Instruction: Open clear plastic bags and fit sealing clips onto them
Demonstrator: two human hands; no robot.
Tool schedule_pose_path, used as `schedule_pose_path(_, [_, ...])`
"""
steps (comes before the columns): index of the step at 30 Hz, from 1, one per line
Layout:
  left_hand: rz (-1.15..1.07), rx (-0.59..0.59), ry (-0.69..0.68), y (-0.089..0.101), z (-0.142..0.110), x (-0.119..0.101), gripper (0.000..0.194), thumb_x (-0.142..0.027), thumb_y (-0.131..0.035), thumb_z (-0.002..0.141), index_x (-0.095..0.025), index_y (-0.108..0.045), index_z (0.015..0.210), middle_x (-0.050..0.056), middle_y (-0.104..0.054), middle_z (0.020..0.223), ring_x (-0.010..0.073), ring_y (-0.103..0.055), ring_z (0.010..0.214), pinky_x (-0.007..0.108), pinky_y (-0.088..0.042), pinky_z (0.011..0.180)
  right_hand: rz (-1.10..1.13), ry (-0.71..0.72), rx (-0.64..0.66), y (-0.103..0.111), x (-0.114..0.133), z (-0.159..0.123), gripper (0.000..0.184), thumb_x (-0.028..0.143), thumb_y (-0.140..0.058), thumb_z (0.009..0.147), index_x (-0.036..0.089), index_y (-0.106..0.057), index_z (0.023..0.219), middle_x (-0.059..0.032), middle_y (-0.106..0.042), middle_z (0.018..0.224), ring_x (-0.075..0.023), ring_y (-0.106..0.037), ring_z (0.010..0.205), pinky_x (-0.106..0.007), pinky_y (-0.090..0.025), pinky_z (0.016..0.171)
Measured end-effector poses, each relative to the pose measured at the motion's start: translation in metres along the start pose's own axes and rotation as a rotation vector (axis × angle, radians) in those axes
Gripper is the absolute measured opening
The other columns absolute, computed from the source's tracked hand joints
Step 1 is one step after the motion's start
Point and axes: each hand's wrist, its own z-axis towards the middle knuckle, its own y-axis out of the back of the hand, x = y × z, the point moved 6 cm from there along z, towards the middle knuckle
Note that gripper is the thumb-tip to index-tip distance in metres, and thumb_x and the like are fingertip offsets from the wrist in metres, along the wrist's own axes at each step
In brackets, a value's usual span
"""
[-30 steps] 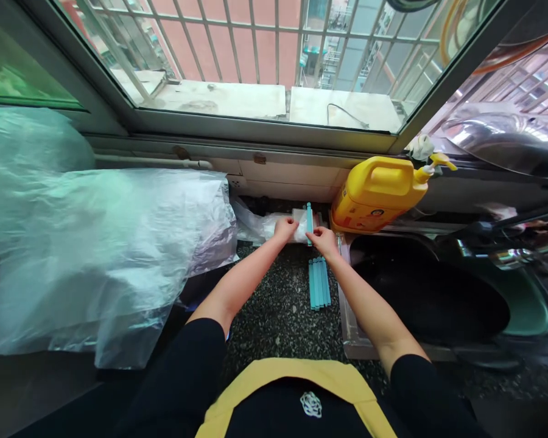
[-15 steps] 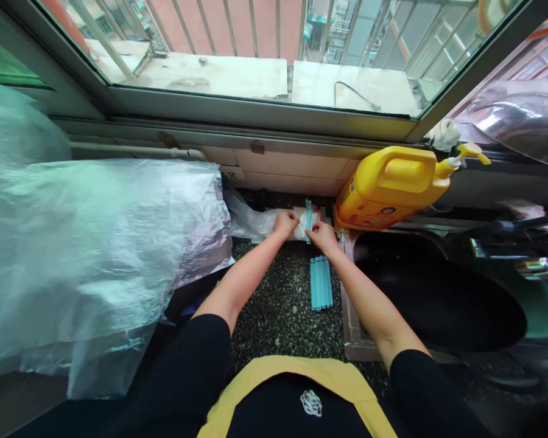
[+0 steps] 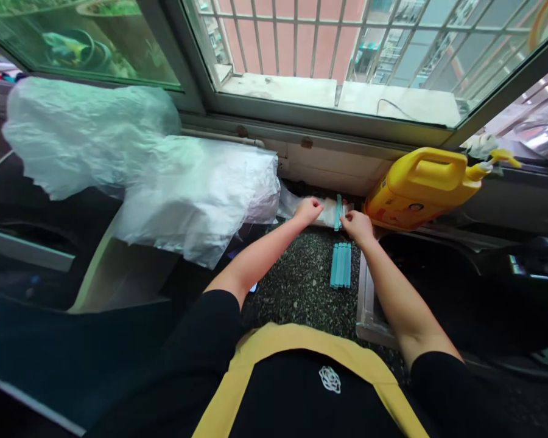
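Note:
A teal bag sealing clip (image 3: 338,213) stands crosswise over a clear plastic bag (image 3: 327,210) by the wall. Left of the clip, the closed fingers of my left hand (image 3: 308,210) pinch the bag. My right hand (image 3: 360,227) is closed too, its thumb and fingertips at the clip's right edge, towards its lower end. How far the clip grips the bag is too small to tell. Nearer to me, several more teal clips (image 3: 340,266) lie side by side on the dark speckled counter (image 3: 296,283).
A large yellow pump bottle (image 3: 420,188) stands just right of my right hand. The sink edge (image 3: 366,304) and dark basin (image 3: 456,286) lie beyond my right forearm. Big crumpled plastic sheeting (image 3: 196,188) spreads at the left. A barred window (image 3: 329,115) runs along the back.
The view has swung to the left, showing more of the left side. My right fingers have shifted from over the clip's lower end to its right edge. The clips on the counter stay put.

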Motion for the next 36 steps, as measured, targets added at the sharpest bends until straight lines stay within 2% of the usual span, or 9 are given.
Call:
schedule_pose_path(5, [-0.502, 0.025, -0.156, 0.06, -0.072, -0.047, 0.019, -0.026, -0.052, 0.087, -0.013, -0.062, 0.077, -0.003, -0.049, 0.054, 0.0052, -0.044, 0.046, 0.019, -0.038, 0.049, 0.073, 0.157, -0.119, 0.028, 0.044, -0.013, 0.027, 0.032, -0.055, 0.08, 0.016, -0.071, 0.095, -0.0114, -0.074, 0.094, -0.0244, -0.067, 0.088, -0.032, -0.047, 0.073])
schedule_pose_path(8, [-0.607, -0.042, -0.296, 0.121, -0.125, -0.072, 0.014, -0.025, -0.056, 0.085, -0.014, -0.062, 0.078, -0.005, -0.046, 0.052, 0.0031, -0.043, 0.044, 0.017, -0.035, 0.046, 0.127, 0.28, -0.181, 0.041, 0.08, -0.027, 0.023, 0.033, -0.057, 0.079, 0.019, -0.072, 0.089, -0.0077, -0.074, 0.088, -0.0221, -0.066, 0.081, -0.03, -0.045, 0.067])
schedule_pose_path(10, [-0.606, -0.153, -0.344, 0.166, -0.15, -0.074, 0.012, -0.021, -0.058, 0.083, -0.014, -0.061, 0.074, -0.005, -0.047, 0.053, 0.0025, -0.042, 0.044, 0.016, -0.034, 0.044, 0.145, 0.362, -0.208, 0.048, 0.106, -0.037, 0.021, 0.032, -0.057, 0.078, 0.02, -0.072, 0.086, -0.0059, -0.074, 0.085, -0.0206, -0.065, 0.078, -0.029, -0.044, 0.065])
schedule_pose_path(15, [-0.561, -0.42, -0.3, 0.263, -0.166, -0.027, 0.011, -0.012, -0.062, 0.075, -0.014, -0.059, 0.064, -0.006, -0.045, 0.046, 0.0027, -0.038, 0.039, 0.016, -0.029, 0.039, 0.166, 0.547, -0.212, 0.058, 0.165, -0.059, 0.017, 0.031, -0.058, 0.079, 0.022, -0.072, 0.084, -0.0033, -0.073, 0.08, -0.0172, -0.064, 0.07, -0.027, -0.04, 0.061])
schedule_pose_path(20, [-0.483, -0.618, -0.166, 0.326, -0.163, 0.045, 0.013, -0.011, -0.059, 0.07, -0.014, -0.058, 0.058, -0.006, -0.043, 0.041, 0.0037, -0.035, 0.036, 0.017, -0.026, 0.038, 0.118, 0.664, -0.19, 0.061, 0.207, -0.062, 0.016, 0.029, -0.058, 0.079, 0.022, -0.072, 0.083, -0.0028, -0.073, 0.077, -0.0156, -0.062, 0.067, -0.026, -0.039, 0.059])
schedule_pose_path(25, [-0.382, -0.678, -0.05, 0.352, -0.161, 0.097, 0.011, -0.015, -0.06, 0.067, -0.016, -0.057, 0.057, -0.007, -0.043, 0.04, 0.0058, -0.034, 0.037, 0.02, -0.026, 0.04, 0.074, 0.711, -0.158, 0.058, 0.239, -0.057, 0.016, 0.025, -0.057, 0.08, 0.022, -0.072, 0.085, -0.0023, -0.073, 0.079, -0.0147, -0.063, 0.07, -0.024, -0.04, 0.061])
schedule_pose_path(29, [-0.211, -0.688, -0.07, 0.356, -0.158, 0.11, 0.006, -0.02, -0.062, 0.066, -0.016, -0.062, 0.061, -0.005, -0.052, 0.047, 0.0088, -0.044, 0.046, 0.021, -0.035, 0.047, -0.001, 0.858, -0.121, 0.047, 0.263, -0.066, 0.017, 0.022, -0.059, 0.08, 0.022, -0.071, 0.091, -0.0025, -0.072, 0.085, -0.0147, -0.063, 0.073, -0.025, -0.041, 0.067])
schedule_pose_path(32, [-0.033, -0.653, -0.204, 0.348, -0.159, 0.103, 0.007, -0.023, -0.062, 0.066, -0.017, -0.065, 0.064, -0.001, -0.062, 0.059, 0.0125, -0.053, 0.059, 0.023, -0.042, 0.058, -0.106, 1.021, -0.121, 0.038, 0.272, -0.077, 0.02, 0.019, -0.059, 0.08, 0.023, -0.07, 0.096, -0.0044, -0.07, 0.094, -0.0157, -0.063, 0.077, -0.026, -0.039, 0.065])
schedule_pose_path(36, [0.175, -0.578, -0.497, 0.326, -0.17, 0.085, 0.013, -0.028, -0.061, 0.071, -0.018, -0.069, 0.067, 0.001, -0.06, 0.062, 0.0118, -0.051, 0.056, 0.024, -0.043, 0.057, -0.171, 1.219, -0.217, 0.038, 0.263, -0.09, 0.024, 0.017, -0.05, 0.084, 0.023, -0.069, 0.097, -0.0055, -0.067, 0.093, -0.015, -0.06, 0.079, -0.025, -0.036, 0.061])
